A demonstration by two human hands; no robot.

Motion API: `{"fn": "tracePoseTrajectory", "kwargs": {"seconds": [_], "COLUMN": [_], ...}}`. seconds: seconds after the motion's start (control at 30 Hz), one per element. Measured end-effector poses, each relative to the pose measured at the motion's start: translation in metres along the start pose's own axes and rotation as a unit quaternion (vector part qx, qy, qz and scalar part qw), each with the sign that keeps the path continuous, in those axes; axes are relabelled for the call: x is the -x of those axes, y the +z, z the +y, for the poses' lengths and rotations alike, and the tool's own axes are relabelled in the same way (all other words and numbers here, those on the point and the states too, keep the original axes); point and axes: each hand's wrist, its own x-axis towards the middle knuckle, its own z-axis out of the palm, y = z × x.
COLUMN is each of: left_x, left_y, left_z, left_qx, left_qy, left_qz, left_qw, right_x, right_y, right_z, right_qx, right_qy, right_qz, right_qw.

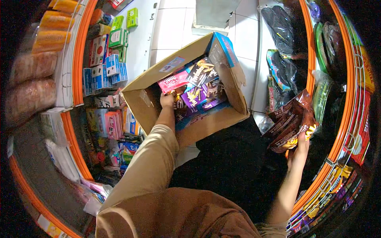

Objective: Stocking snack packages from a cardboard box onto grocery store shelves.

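Observation:
My left hand reaches into an open cardboard box standing before me. Its fingers touch the lower edge of a pink Tango packet; what they grip is partly hidden. Beside it in the box lie a black Twister packet, a purple Twister packet and a dark brown Twister packet. Out to the right, away from the box, my right hand holds several brown snack packets bunched together, with yellow printing near my thumb.
Shelving with orange edges curves along the left, holding blue and white boxes and green boxes. Another orange-edged rack stands close on the right. Black footwear in clear bags lies beyond my right hand. White floor tiles show behind the box.

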Motion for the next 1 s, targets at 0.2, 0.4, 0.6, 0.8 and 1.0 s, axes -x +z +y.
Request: {"fn": "tracePoseTrajectory", "kwargs": {"seconds": [0.2, 0.4, 0.6, 0.8, 1.0], "left_x": [0.051, 0.071, 0.082, 0.172, 0.239], "left_y": [0.015, -0.019, -0.060, -0.100, -0.153], "left_z": [0.038, 0.098, 0.147, 0.164, 0.171], "left_qx": [-0.201, -0.343, -0.455, -0.384, -0.298], "left_qy": [0.137, 0.198, 0.292, 0.310, 0.332], "left_qz": [0.095, 0.064, -0.150, -0.326, -0.348], "left_qw": [0.965, 0.916, 0.828, 0.806, 0.825], "right_x": [0.001, -0.001, -0.003, 0.029, 0.101], "right_y": [-0.008, 0.003, -0.004, -0.002, 0.025], "right_z": [-0.003, -0.009, -0.010, -0.022, -0.045], "right_qx": [0.014, 0.032, 0.090, 0.129, 0.286], "right_qy": [-0.023, -0.015, -0.035, -0.098, -0.386], "right_qz": [0.012, -0.033, -0.050, -0.036, -0.029], "right_qw": [1.000, 0.999, 0.994, 0.986, 0.877]}}
